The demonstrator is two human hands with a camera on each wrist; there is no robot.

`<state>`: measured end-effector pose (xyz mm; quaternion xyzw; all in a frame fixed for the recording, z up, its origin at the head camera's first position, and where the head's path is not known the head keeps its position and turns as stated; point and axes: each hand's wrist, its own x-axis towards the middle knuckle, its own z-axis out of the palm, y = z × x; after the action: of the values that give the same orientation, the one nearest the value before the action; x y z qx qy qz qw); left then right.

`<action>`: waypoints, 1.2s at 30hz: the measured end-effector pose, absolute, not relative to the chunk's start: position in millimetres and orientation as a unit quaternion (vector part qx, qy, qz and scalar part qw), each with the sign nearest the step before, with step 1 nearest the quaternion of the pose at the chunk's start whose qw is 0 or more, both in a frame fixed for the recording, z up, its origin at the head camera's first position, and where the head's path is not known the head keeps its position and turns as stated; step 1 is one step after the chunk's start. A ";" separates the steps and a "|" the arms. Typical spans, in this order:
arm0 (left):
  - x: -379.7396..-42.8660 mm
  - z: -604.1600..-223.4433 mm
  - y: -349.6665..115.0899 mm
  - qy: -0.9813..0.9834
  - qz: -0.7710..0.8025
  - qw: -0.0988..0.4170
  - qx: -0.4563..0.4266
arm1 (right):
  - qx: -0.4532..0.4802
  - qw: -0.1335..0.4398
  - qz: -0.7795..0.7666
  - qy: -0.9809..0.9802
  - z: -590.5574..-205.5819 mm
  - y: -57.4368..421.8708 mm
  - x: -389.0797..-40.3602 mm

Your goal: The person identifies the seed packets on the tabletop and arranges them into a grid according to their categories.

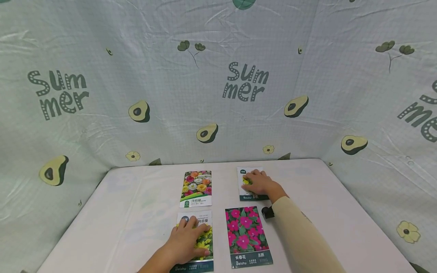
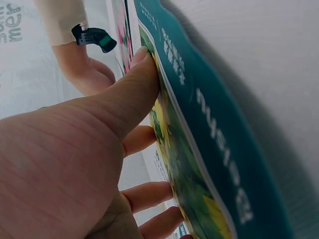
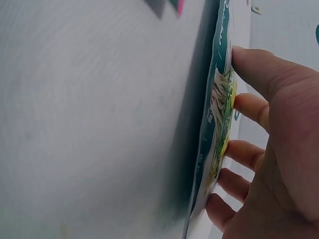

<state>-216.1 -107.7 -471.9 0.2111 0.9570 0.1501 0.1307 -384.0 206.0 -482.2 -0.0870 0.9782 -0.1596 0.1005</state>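
My left hand (image 1: 186, 240) rests with spread fingers on a seed packet (image 1: 205, 239) showing yellow flowers, at the near left of the table. In the left wrist view its thumb and fingertips press the face of that packet (image 2: 212, 119), above the teal band. Farther off, my right hand (image 1: 261, 184) lies over another packet (image 1: 243, 191) with yellow blooms and a white top. The right wrist view has its thumb and fingertips touching this packet's face (image 3: 219, 109). Both packets lie flat, each partly covered by the hand.
A packet with pink flowers (image 1: 244, 231) lies right of my left hand. Behind the left hand is a packet with multicoloured blooms (image 1: 196, 185). A black band (image 1: 268, 212) is on the right wrist. A printed curtain (image 1: 211, 106) surrounds the white table (image 1: 143, 212).
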 end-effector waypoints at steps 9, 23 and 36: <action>-215.6 -470.9 -107.5 0.958 0.146 0.132 0.210 | -0.091 0.103 -0.149 0.979 -467.8 194.3 -373.0; -216.1 -467.8 -109.1 0.957 0.147 0.138 0.209 | -0.084 0.110 -0.136 0.981 -464.9 185.1 -370.6; -218.7 -472.3 -108.3 0.958 0.141 0.137 0.209 | -0.094 0.129 -0.140 0.977 -464.3 181.0 -374.0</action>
<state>-218.7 -108.3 -472.3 0.2086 0.9580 0.1413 0.1367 -374.0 181.0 -464.3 -0.0935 0.9773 -0.1398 0.1286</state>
